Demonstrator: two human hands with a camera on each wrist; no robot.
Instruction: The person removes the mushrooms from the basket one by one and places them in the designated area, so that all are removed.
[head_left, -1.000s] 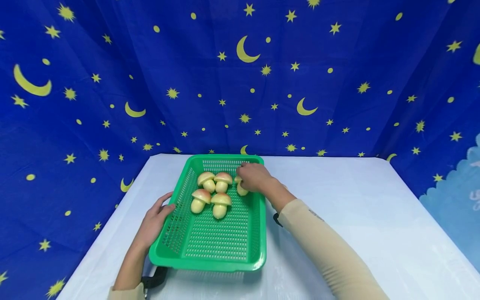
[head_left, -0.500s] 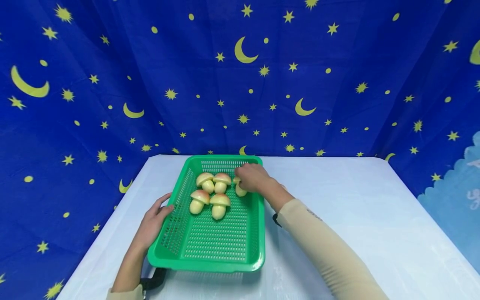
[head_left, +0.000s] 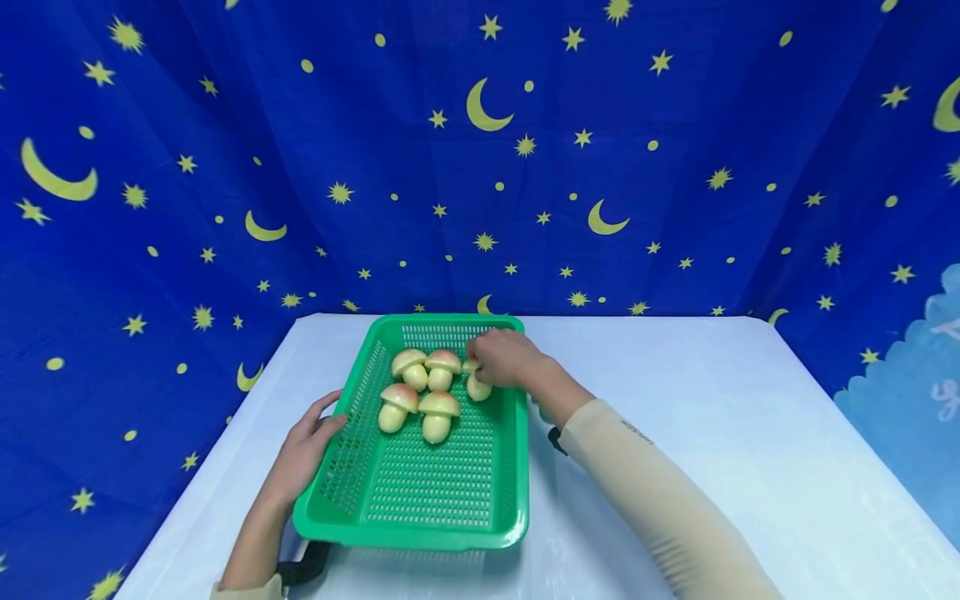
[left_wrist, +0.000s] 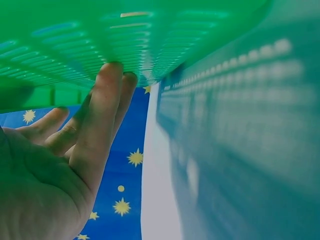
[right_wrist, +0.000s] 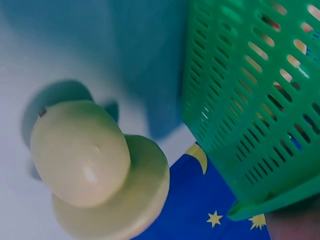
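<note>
A green plastic basket (head_left: 420, 534) with slotted walls is tipped toward me on the white table. My left hand (head_left: 306, 443) grips its left side, thumb over the rim; the left wrist view shows the fingers (left_wrist: 102, 120) against the outer wall from below. Inside lie several pale yellow toy mushrooms with reddish-tinged caps, among them a front mushroom (head_left: 437, 427). Reaching over the right wall, my right hand (head_left: 506, 357) holds another toy mushroom (head_left: 478, 388) by its cap near the basket's far right; its fingertips are partly hidden.
Right of the basket, another toy mushroom (right_wrist: 82, 155) lies on the table in the right wrist view; my right arm hides it in the head view. The white table (head_left: 712, 433) ends at a blue curtain (head_left: 480, 167) with yellow moons and stars.
Everything sits slightly lower and further left in the head view, as the camera has shifted a little. Both hands keep their hold, and the mushrooms stay in the same arrangement.
</note>
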